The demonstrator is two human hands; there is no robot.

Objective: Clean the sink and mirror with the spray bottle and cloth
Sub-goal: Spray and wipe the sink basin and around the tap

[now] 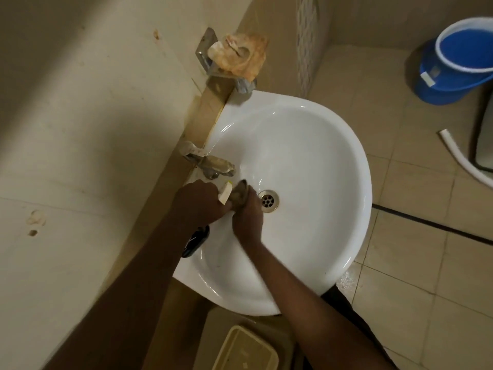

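I am seeing a blue bucket (458, 60) standing on the tiled floor (416, 236), a white pipe (464, 161) lying near it, and a cream lidded box (245, 351) sitting below me.

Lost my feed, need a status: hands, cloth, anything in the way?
Left hand grips pale bar. Right hand grips cloth by drain. Dark bottle on sink rim under left arm.
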